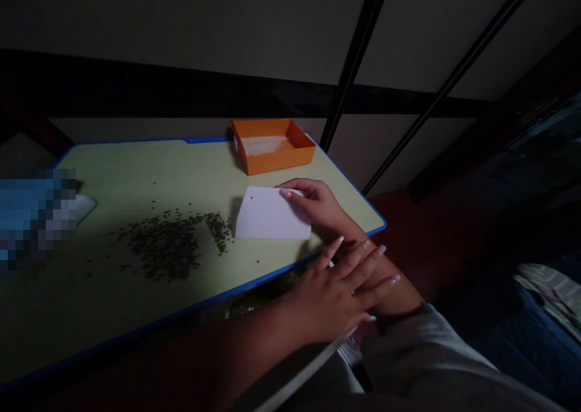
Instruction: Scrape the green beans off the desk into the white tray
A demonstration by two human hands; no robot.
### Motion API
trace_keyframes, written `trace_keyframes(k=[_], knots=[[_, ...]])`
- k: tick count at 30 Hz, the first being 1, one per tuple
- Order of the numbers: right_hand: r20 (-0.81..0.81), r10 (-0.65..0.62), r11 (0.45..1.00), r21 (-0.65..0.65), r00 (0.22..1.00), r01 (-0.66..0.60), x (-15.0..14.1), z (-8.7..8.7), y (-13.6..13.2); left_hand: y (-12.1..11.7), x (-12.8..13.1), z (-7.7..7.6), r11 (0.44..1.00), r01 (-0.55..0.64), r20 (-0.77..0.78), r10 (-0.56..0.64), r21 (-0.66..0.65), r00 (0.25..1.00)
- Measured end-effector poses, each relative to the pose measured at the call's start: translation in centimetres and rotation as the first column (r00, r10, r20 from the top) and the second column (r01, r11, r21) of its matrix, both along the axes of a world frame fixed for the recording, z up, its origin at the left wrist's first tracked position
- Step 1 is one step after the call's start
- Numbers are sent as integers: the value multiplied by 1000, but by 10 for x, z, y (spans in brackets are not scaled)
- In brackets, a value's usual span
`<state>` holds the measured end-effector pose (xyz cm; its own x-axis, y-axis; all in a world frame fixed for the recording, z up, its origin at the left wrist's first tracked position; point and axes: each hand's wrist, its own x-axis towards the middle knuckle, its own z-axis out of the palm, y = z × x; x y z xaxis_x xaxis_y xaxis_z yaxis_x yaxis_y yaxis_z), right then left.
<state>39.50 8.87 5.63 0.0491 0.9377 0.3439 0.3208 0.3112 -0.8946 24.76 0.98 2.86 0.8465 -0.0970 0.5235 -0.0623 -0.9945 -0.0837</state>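
A white plastic scraper (272, 213) with a small hole in one corner stands tilted over the table. My right hand (313, 199) is closed on its right end, thumb on the near face and fingers partly hidden behind it. To its left lies a loose pile of small dark seeds or beans (166, 245), with a few stray ones around. My left hand (338, 288) is in front of my right forearm, fingers spread and holding nothing. I cannot tell whether it touches the forearm.
An orange tray (281, 164) with pale grains inside sits at the table's far right. The pale table (122, 167) has a blue edge. A blurred blue-and-white item (34, 218) lies at the left. Below the near edge, a container with dark green contents (245, 303) shows partly.
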Motion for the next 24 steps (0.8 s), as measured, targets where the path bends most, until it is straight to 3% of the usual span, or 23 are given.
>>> trace_keyframes(k=[7,15,20,24], knots=[[48,-18,1000,-6,999,19,-3,1,-3,-1,12,-16,999,-42,-83,41,-16,996],[43,-46,999,0,998,46,-8,3,-13,-13,-1,-12,997,-56,-131,48,-55,990],[56,-18,999,-36,998,21,-4,5,-11,-25,-1,-38,999,4,-70,-7,-42,997],[99,104,989,-119,990,-92,5,21,3,-41,7,-62,992,58,-42,-63,-112,997]])
